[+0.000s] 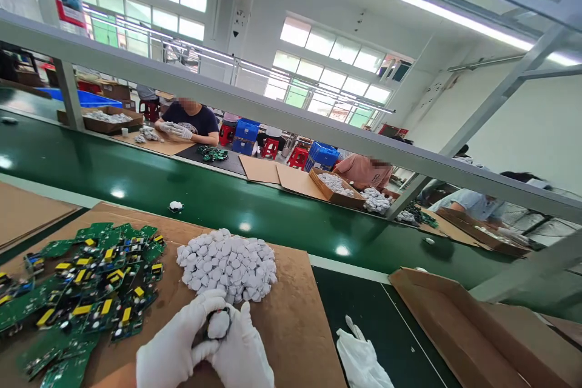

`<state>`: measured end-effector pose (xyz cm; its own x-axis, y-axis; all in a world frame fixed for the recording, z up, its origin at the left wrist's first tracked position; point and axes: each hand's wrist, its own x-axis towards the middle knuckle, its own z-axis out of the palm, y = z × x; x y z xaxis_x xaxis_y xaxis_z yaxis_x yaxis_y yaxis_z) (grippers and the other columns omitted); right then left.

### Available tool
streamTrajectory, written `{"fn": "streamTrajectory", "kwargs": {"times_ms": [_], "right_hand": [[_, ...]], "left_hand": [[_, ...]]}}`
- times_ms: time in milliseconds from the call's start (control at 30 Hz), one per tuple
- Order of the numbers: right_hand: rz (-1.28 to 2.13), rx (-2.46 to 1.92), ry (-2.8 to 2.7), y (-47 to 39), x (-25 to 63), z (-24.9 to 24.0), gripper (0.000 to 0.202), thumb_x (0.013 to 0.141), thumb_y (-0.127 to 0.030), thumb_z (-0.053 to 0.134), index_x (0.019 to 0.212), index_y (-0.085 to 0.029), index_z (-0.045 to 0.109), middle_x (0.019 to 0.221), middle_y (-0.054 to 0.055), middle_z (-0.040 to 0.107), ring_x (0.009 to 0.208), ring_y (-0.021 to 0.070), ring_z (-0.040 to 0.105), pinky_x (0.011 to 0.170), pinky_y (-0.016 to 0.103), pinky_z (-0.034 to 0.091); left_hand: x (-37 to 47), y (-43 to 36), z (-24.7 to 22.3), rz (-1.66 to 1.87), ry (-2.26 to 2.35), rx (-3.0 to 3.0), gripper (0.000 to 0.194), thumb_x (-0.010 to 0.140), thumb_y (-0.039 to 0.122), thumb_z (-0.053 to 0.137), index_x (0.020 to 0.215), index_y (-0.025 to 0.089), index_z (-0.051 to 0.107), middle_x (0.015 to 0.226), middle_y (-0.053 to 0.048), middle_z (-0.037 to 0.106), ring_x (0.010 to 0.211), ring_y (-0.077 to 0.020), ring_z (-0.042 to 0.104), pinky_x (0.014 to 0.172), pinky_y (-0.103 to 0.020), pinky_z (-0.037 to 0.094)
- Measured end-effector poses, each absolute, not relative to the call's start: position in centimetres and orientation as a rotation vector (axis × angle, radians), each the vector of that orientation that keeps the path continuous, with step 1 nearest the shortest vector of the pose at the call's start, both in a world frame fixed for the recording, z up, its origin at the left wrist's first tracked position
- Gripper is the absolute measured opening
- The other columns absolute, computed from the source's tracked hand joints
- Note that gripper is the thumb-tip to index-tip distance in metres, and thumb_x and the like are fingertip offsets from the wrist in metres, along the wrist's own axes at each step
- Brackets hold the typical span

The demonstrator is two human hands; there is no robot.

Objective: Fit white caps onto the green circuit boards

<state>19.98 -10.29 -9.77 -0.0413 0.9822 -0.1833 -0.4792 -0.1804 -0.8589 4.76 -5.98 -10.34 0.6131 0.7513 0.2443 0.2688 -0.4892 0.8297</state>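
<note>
- what's being held over there?
- from here i see the left hand (175, 339) and the right hand (245, 345) both gripping a round white piece (218, 325), dark at its edge.
- where exactly?
- over the cardboard (297, 327), just this side of the white pile (227, 264), right of the circuit boards (107, 276).

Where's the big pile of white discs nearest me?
In the head view, the white pile sits left of centre on cardboard, just beyond your right hand, right of the green circuit boards.
</note>
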Motion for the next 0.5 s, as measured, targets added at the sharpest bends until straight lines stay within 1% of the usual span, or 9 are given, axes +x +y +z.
{"fn": "streamTrajectory", "kwargs": {"times_ms": [67, 133, 233, 267, 300, 333, 367, 433, 500], "right_hand": [[1.567, -0.961, -0.635, -10.0, 20.0, -9.6, 0.023, 0.092, -0.032, 0.056, 0.111, -0.02, 0.061, 0.119, 0.007, 0.062, 0.101, 0.0188, 0.062, 0.087, 0.04, 0.053], [1.598, -0.954, -0.55, -9.7, 19.9, -9.5, 0.018, 0.092, -0.032, 0.057, 0.105, -0.021, 0.064, 0.113, 0.006, 0.065, 0.097, 0.0172, 0.063, 0.084, 0.037, 0.054], [1.648, -0.943, -0.457, -9.2, 19.7, -9.5, 0.026, 0.094, -0.036, 0.051, 0.094, -0.015, 0.066, 0.095, 0.004, 0.069, 0.079, 0.0132, 0.065, 0.079, 0.034, 0.056], [1.661, -0.944, -0.457, -9.2, 19.6, -9.5, 0.028, 0.094, -0.037, 0.051, 0.093, -0.013, 0.066, 0.09, 0.004, 0.069, 0.075, 0.0132, 0.065, 0.076, 0.034, 0.056], [1.67, -0.946, -0.476, -9.3, 19.6, -9.6, 0.028, 0.093, -0.037, 0.053, 0.095, -0.012, 0.065, 0.088, 0.003, 0.069, 0.074, 0.0138, 0.065, 0.073, 0.035, 0.057], [1.673, -0.95, -0.512, -9.4, 19.6, -9.6, 0.027, 0.092, -0.037, 0.055, 0.098, -0.013, 0.064, 0.089, 0.004, 0.069, 0.076, 0.015, 0.066, 0.072, 0.036, 0.057], [1.671, -0.954, -0.56, -9.5, 19.7, -9.7, 0.026, 0.091, -0.037, 0.058, 0.102, -0.014, 0.063, 0.093, 0.004, 0.069, 0.08, 0.0164, 0.066, 0.071, 0.036, 0.057], [1.652, -0.957, -0.659, -9.8, 19.7, -9.8, 0.029, 0.09, -0.037, 0.059, 0.109, -0.016, 0.061, 0.1, 0.005, 0.068, 0.086, 0.0185, 0.066, 0.072, 0.038, 0.057], [1.619, -0.959, -0.747, -10.1, 19.8, -9.9, 0.03, 0.09, -0.038, 0.059, 0.112, -0.017, 0.06, 0.104, 0.006, 0.067, 0.089, 0.0195, 0.065, 0.074, 0.039, 0.057]], "left_hand": [[4.8, -6.0, -9.1, 0.783, 0.828, 2.16, 0.048, 0.069, 0.01, 0.063, 0.112, 0.032, 0.065, 0.131, -0.003, 0.06, 0.12, -0.0293, 0.055, 0.101, -0.038, 0.047], [4.8, -5.7, -7.4, 0.811, 0.846, 2.266, 0.045, 0.069, 0.01, 0.064, 0.109, 0.032, 0.067, 0.13, -0.004, 0.06, 0.115, -0.0291, 0.058, 0.096, -0.037, 0.049], [5.2, -4.2, -4.4, 0.861, 0.938, 2.35, 0.034, 0.07, 0.016, 0.068, 0.101, 0.029, 0.07, 0.113, -0.006, 0.065, 0.103, -0.0295, 0.061, 0.089, -0.039, 0.05], [5.5, -3.4, -3.5, 0.876, 0.972, 2.356, 0.033, 0.069, 0.018, 0.07, 0.101, 0.029, 0.07, 0.109, -0.006, 0.065, 0.102, -0.0302, 0.06, 0.089, -0.041, 0.049], [6.0, -2.4, -2.8, 0.893, 0.987, 2.358, 0.037, 0.067, 0.018, 0.072, 0.103, 0.028, 0.07, 0.112, -0.006, 0.063, 0.106, -0.0315, 0.058, 0.092, -0.043, 0.047], [6.5, -1.2, -2.1, 0.891, 1.009, 2.344, 0.043, 0.064, 0.018, 0.074, 0.106, 0.028, 0.07, 0.116, -0.006, 0.061, 0.111, -0.0323, 0.055, 0.097, -0.044, 0.044], [7.1, 0.1, -1.6, 0.843, 1.042, 2.313, 0.047, 0.064, 0.018, 0.075, 0.11, 0.027, 0.068, 0.114, -0.005, 0.061, 0.109, -0.0302, 0.056, 0.097, -0.043, 0.044], [8.6, 3.0, -1.0, 0.823, 1.094, 2.275, 0.04, 0.068, 0.019, 0.075, 0.106, 0.023, 0.068, 0.1, -0.003, 0.063, 0.098, -0.0256, 0.06, 0.091, -0.04, 0.047], [10.4, 5.9, -0.9, 0.809, 1.137, 2.242, 0.032, 0.075, 0.022, 0.074, 0.106, 0.019, 0.066, 0.1, -0.004, 0.063, 0.096, -0.0231, 0.061, 0.089, -0.039, 0.049]]}}
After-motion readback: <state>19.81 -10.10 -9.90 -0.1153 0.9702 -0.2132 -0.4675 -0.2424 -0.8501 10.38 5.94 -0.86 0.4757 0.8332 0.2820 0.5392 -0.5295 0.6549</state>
